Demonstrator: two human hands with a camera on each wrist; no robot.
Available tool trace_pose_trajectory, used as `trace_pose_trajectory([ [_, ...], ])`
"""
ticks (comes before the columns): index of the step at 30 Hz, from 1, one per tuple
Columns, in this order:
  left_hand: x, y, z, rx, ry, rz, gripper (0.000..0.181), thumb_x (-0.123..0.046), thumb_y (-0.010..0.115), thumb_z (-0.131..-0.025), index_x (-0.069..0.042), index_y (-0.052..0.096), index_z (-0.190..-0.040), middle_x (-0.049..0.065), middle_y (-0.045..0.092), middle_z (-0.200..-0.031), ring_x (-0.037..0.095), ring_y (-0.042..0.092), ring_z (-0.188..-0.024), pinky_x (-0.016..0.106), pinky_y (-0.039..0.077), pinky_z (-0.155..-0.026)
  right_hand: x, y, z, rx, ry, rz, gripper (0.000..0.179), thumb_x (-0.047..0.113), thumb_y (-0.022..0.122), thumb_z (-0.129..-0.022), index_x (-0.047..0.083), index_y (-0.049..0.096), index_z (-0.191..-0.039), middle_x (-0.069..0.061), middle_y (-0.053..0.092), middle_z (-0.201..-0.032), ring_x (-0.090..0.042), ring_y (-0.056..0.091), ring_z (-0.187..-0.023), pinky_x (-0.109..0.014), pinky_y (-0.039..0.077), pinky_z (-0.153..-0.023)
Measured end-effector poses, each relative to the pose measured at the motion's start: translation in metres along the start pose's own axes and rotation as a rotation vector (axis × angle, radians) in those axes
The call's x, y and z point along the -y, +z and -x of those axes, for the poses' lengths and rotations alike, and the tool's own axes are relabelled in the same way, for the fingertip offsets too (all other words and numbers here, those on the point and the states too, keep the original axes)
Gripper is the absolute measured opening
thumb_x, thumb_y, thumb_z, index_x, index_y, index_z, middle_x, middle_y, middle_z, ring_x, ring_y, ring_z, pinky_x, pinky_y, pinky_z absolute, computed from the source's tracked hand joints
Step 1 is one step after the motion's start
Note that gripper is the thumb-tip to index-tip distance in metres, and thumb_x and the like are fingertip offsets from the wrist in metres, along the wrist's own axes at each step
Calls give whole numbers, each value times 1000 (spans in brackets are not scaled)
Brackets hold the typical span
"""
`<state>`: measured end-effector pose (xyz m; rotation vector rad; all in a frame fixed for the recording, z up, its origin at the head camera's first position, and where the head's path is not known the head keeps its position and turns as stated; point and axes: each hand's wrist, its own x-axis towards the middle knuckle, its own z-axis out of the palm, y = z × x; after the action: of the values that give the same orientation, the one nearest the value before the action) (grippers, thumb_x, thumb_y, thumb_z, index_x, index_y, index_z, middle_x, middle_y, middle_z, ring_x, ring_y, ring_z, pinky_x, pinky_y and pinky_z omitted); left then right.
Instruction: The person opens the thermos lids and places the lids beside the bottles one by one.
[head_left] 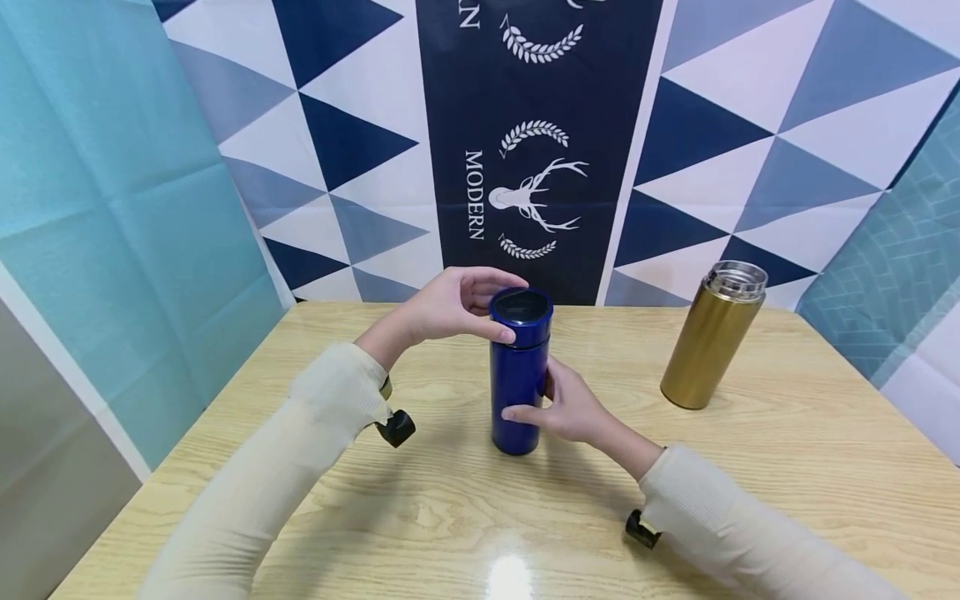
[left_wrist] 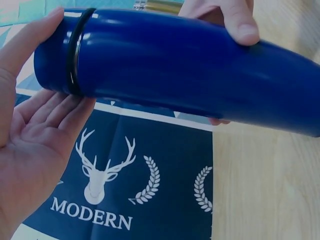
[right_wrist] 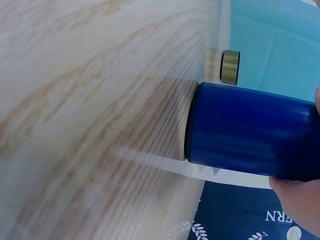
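Observation:
A blue thermos (head_left: 517, 392) stands upright on the wooden table, its dark-topped lid (head_left: 521, 321) in place. My left hand (head_left: 457, 304) grips the lid from the left, thumb on the near side and fingers round the far side. Lower down, my right hand (head_left: 566, 404) holds the body from the right, its thumb across the front. In the left wrist view, a thin dark seam (left_wrist: 77, 50) runs between lid and body. The base of the thermos (right_wrist: 195, 122) is right at the tabletop in the right wrist view.
A gold thermos (head_left: 705, 342) without its lid stands at the right on the table (head_left: 450, 533). The right wrist view shows a small gold lid (right_wrist: 230, 67) beyond the blue thermos; my left forearm hides it from the head view. A patterned cloth (head_left: 525, 167) hangs behind.

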<state>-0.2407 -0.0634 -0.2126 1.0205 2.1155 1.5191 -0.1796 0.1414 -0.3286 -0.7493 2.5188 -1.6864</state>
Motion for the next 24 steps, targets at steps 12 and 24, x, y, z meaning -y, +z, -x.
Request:
trace_pose_trajectory([
  [12,-9,21,10,-216,-58,-84,56,-13,80,-76,-9,58,-128,13,65,-128,26,63,-119,35,49,-104,2,-1,1,-4,2,12,71,9,78,-78,1,41,-138,-22,60,-128,-32,64,-111,-40,53,-96],
  [24,-4,25,15,-262,-26,-134,58,-17,81,-76,-11,56,-128,8,63,-128,22,61,-121,35,44,-109,1,-1,1,-3,-11,14,70,10,78,-78,1,42,-137,-21,60,-127,-32,65,-110,-40,54,-95],
])
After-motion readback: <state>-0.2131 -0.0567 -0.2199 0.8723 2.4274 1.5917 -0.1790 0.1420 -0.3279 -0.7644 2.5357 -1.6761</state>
